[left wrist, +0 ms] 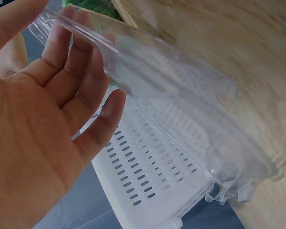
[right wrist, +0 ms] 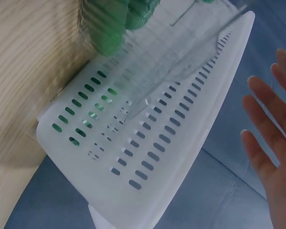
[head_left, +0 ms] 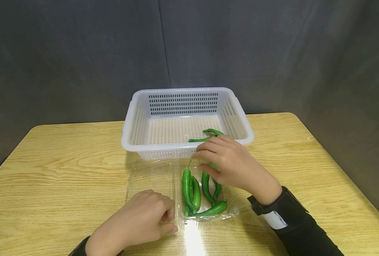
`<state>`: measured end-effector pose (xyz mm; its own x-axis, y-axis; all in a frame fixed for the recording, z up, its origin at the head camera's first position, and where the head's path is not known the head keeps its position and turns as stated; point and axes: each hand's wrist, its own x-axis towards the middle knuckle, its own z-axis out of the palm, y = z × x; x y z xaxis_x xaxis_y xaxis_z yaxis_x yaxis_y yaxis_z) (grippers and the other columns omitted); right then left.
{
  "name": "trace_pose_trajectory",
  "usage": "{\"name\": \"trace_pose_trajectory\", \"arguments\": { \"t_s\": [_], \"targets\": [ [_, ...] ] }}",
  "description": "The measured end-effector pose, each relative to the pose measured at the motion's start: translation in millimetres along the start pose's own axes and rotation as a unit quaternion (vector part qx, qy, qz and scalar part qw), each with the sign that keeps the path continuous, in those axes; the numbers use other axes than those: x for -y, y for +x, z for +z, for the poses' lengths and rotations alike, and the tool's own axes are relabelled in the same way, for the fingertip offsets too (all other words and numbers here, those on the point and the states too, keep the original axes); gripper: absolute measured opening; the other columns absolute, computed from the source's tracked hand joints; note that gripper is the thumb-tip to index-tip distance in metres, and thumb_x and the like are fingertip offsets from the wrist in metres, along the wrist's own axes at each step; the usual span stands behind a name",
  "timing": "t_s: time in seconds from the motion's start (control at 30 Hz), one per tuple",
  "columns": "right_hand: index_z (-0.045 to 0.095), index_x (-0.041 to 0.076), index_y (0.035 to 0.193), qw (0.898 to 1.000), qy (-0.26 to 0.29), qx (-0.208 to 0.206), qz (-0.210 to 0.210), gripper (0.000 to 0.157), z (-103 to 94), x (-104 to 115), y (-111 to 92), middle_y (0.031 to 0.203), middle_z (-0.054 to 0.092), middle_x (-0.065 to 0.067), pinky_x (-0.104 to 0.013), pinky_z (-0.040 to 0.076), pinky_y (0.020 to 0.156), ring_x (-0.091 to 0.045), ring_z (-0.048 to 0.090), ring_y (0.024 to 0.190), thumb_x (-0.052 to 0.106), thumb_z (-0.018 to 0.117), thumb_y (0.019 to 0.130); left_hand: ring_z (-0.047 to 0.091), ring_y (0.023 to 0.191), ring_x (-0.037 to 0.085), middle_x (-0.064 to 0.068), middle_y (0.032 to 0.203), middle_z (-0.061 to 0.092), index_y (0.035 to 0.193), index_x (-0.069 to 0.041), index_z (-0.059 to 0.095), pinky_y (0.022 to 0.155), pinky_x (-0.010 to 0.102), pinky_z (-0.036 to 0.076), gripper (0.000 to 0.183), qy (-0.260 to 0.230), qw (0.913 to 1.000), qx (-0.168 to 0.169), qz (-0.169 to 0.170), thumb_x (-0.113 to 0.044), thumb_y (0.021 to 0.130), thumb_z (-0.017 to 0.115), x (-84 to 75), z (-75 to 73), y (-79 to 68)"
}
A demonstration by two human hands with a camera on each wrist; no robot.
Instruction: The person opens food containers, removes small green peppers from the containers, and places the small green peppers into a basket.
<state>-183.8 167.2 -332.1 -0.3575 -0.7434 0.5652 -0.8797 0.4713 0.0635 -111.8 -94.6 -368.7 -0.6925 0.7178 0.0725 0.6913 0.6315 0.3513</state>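
A clear plastic clamshell container (head_left: pixel 232 212) lies unfolded on the table, its lid (head_left: pixel 151 174) to the left. Several green chili peppers (head_left: pixel 187 186) are in its right half. My left hand (head_left: pixel 141 217) is at the near edge of the container, close to the fold. In the left wrist view the clear plastic (left wrist: pixel 176 90) passes between its thumb and fingers, which grip the edge. Above the peppers hovers my right hand (head_left: pixel 227 160), fingers loosely bent. The right wrist view shows that hand (right wrist: pixel 276 124) with spread fingers and nothing in them.
Behind the container stands a white perforated basket (head_left: pixel 130 142), with a few green chili peppers (head_left: pixel 200 139) at its near right. The wooden table (head_left: pixel 64 170) reaches back to a dark grey curtain (head_left: pixel 80 60).
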Motion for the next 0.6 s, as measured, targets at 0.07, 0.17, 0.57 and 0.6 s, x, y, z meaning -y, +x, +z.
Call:
{"name": "trace_pose_trajectory", "arguments": {
  "t_s": [0.07, 0.17, 0.57, 0.6],
  "targets": [
    [0.072, 0.011, 0.106, 1.000, -0.003, 0.006, -0.001, 0.030, 0.7, 1.2, 0.6, 0.105, 0.070, 0.000, -0.036, 0.048, 0.093, -0.021, 0.063, 0.102, 0.013, 0.084, 0.079, 0.041, 0.058, 0.001, -0.019, 0.060, 0.041, 0.068, -0.026, 0.052, 0.069, 0.027, 0.040, 0.035, 0.000, 1.0000, 0.000, 0.000, -0.037, 0.077, 0.084, 0.0, -0.2, 0.0],
    [0.073, 0.012, 0.105, 1.000, -0.002, 0.018, 0.007, 0.029, 1.2, 3.6, 1.1, 0.104, 0.070, 0.001, -0.035, 0.047, 0.094, -0.020, 0.063, 0.102, 0.014, 0.084, 0.079, 0.041, 0.059, 0.001, -0.019, 0.061, 0.041, 0.068, -0.025, 0.052, 0.069, 0.027, 0.040, 0.035, 0.002, 1.0000, -0.001, 0.001, -0.037, 0.077, 0.084, -0.1, -0.2, 0.0],
    [0.072, 0.014, 0.107, 0.996, 0.008, 0.085, 0.027, 0.028, 1.1, 15.9, 4.1, 0.106, 0.069, 0.002, -0.035, 0.045, 0.097, -0.018, 0.063, 0.102, 0.020, 0.082, 0.081, 0.041, 0.058, 0.000, -0.019, 0.061, 0.042, 0.068, -0.026, 0.052, 0.068, 0.027, 0.040, 0.035, 0.001, 1.0000, -0.003, 0.001, -0.036, 0.077, 0.084, -0.5, -0.3, -0.4],
    [0.072, 0.014, 0.108, 0.996, 0.010, 0.089, 0.027, 0.029, 1.1, 16.9, 4.4, 0.107, 0.069, 0.002, -0.036, 0.045, 0.098, -0.019, 0.063, 0.102, 0.020, 0.082, 0.081, 0.041, 0.058, 0.000, -0.019, 0.061, 0.041, 0.068, -0.025, 0.052, 0.068, 0.026, 0.040, 0.035, 0.001, 1.0000, -0.003, 0.001, -0.036, 0.077, 0.084, -0.5, -0.4, -0.4]
  ]
}}
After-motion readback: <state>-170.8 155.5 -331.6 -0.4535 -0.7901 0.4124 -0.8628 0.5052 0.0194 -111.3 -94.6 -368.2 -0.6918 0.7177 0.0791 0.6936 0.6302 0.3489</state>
